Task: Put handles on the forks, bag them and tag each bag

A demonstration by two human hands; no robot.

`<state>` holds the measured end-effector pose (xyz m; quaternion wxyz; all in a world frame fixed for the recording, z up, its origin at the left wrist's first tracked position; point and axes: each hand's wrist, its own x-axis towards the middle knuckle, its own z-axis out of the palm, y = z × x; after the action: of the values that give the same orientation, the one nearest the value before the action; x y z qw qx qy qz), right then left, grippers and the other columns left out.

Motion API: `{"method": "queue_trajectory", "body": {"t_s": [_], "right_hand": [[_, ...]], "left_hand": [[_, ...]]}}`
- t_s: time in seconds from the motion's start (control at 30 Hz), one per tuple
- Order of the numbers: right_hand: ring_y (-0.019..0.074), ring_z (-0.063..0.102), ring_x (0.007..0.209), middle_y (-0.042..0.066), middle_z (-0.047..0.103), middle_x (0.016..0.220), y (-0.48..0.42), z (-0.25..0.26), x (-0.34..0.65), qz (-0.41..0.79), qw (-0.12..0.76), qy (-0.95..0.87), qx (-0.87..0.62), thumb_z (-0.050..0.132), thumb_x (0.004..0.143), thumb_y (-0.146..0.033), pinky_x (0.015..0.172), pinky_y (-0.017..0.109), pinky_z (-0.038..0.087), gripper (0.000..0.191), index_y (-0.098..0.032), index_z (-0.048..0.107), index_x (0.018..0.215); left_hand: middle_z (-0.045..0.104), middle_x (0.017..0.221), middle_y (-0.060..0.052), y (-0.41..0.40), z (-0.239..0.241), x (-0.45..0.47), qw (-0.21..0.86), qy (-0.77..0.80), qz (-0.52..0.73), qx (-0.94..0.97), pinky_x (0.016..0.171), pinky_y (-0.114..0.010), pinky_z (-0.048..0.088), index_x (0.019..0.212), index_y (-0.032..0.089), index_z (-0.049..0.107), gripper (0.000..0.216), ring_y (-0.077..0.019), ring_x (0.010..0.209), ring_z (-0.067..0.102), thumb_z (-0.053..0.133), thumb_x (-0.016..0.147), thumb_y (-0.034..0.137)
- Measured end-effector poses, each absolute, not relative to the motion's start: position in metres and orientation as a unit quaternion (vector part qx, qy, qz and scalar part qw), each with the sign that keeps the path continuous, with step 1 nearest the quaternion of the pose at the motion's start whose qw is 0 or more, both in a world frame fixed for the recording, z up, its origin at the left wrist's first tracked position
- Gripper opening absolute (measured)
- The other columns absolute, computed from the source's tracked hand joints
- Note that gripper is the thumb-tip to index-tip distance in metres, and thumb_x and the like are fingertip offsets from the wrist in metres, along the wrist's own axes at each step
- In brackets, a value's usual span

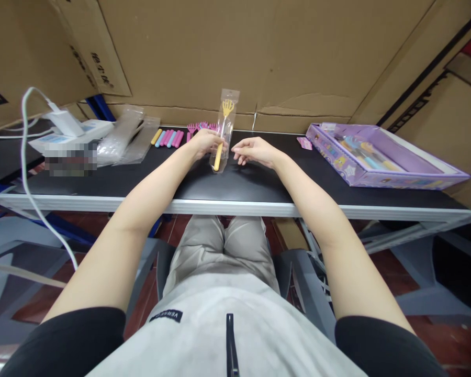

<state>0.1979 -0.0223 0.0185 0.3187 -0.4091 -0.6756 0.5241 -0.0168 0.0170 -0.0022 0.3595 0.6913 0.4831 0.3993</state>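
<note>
My left hand [204, 143] grips a clear plastic sleeve [224, 125] that holds a yellow hand-shaped scratcher, standing it up from the black table [141, 175]. Just right of the sleeve, my right hand [255, 152] hovers with its fingers loosely spread and nothing in them. Behind my left hand lie several loose pink scratchers [198, 127] and a row of pink, yellow and blue handles [168, 138].
A purple display box [380, 157] with packed items sits at the right. A stack of clear sleeves [127, 136] lies at the left, beside a white device [68, 131] with a charger and cable. Cardboard boxes [259, 52] wall the back.
</note>
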Motion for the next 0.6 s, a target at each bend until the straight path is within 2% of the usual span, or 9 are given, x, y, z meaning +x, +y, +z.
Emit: {"method": "queue_trajectory", "body": {"t_s": [0.2, 0.33, 0.47, 0.6], "right_hand": [[0.0068, 0.058, 0.050, -0.001, 0.066, 0.066, 0.000, 0.019, 0.213, 0.443, 0.439, -0.595, -0.506, 0.073, 0.101, -0.012, 0.047, 0.016, 0.045, 0.020, -0.016, 0.061, 0.086], [0.0074, 0.059, 0.055, -0.002, 0.064, 0.074, 0.011, 0.021, 0.222, 0.436, 0.512, -0.503, -0.543, 0.055, 0.108, -0.013, 0.053, 0.017, 0.048, 0.017, -0.019, 0.056, 0.092], [0.0107, 0.066, 0.065, 0.000, 0.064, 0.081, 0.016, 0.024, 0.227, 0.473, 0.544, -0.436, -0.539, 0.055, 0.103, -0.013, 0.062, 0.021, 0.054, 0.013, -0.021, 0.052, 0.094], [0.0119, 0.068, 0.067, -0.002, 0.064, 0.077, 0.015, 0.025, 0.228, 0.506, 0.535, -0.418, -0.532, 0.055, 0.092, 0.002, 0.068, 0.023, 0.056, 0.025, -0.021, 0.047, 0.093]], "left_hand": [[0.075, 0.086, -0.011, 0.004, 0.013, -0.033, 0.463, 0.473, 0.322, 0.677, 0.095, -0.047, 0.062, 0.097, 0.016, 0.068, 0.020, -0.0245, 0.088, 0.076, 0.078, 0.081, 0.021], [0.076, 0.092, -0.009, -0.008, 0.023, -0.041, 0.505, 0.486, 0.260, 0.664, 0.099, -0.042, 0.059, 0.095, 0.017, 0.069, 0.024, -0.0236, 0.094, 0.076, 0.082, 0.074, 0.018], [0.078, 0.093, -0.006, -0.011, 0.026, -0.046, 0.484, 0.497, 0.207, 0.690, 0.100, -0.040, 0.057, 0.091, 0.019, 0.069, 0.025, -0.0256, 0.101, 0.076, 0.081, 0.070, 0.023], [0.080, 0.098, -0.008, -0.011, 0.028, -0.052, 0.450, 0.499, 0.166, 0.722, 0.103, -0.041, 0.056, 0.093, 0.020, 0.069, 0.028, -0.0276, 0.108, 0.076, 0.079, 0.068, 0.030]]}}
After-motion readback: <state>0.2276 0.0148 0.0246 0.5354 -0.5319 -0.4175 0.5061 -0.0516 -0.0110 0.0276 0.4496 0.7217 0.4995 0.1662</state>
